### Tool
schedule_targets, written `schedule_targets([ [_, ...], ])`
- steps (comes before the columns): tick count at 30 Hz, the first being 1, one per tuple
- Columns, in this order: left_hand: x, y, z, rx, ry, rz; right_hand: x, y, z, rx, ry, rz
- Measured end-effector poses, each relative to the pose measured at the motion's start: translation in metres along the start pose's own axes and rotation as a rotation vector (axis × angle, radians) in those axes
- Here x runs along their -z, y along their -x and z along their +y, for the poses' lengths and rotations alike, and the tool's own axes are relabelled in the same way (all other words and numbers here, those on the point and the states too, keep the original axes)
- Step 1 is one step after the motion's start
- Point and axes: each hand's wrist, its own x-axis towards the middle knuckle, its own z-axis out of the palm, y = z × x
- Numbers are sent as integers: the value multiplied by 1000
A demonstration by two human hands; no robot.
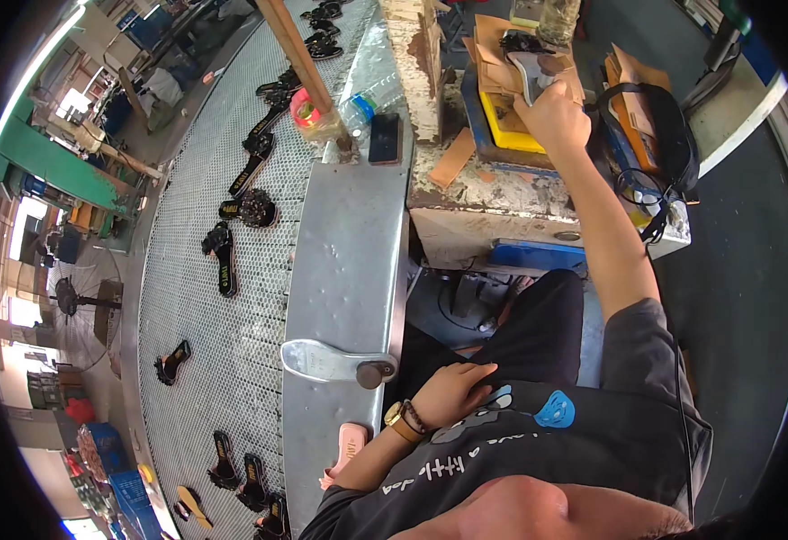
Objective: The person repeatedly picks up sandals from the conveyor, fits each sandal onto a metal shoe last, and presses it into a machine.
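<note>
My right hand [557, 117] reaches forward at the far right and is closed on the near end of a slipper [532, 76] with a pale sole. A dark upper [522, 41] shows at its far end. The slipper is over brown cardboard pieces and a yellow block [513, 129], below a worn post [558, 20]. My left hand [452, 396] lies across my lap, fingers stretched out and holding nothing. Left of it, a metal foot-shaped plate [322, 360] with a dark round knob projects over the metal ledge [344, 243]. A pink slipper [351, 441] lies beside my left forearm.
A mesh conveyor [178, 297] on the left carries several black slippers [225, 261]. Ahead are a phone [386, 138], a plastic bottle [374, 101], a tape roll [304, 108] and a wooden post [297, 54]. A black strap [677, 135] and cables hang right of my right forearm.
</note>
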Motion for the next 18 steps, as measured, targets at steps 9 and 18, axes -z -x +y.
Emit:
schedule_targets([
  [9, 57, 5, 26, -274, 104, 317, -15, 1, 2, 177, -12, 471],
  [18, 265, 95, -216, 586, -867, 891, -6, 2, 2, 325, -72, 587],
])
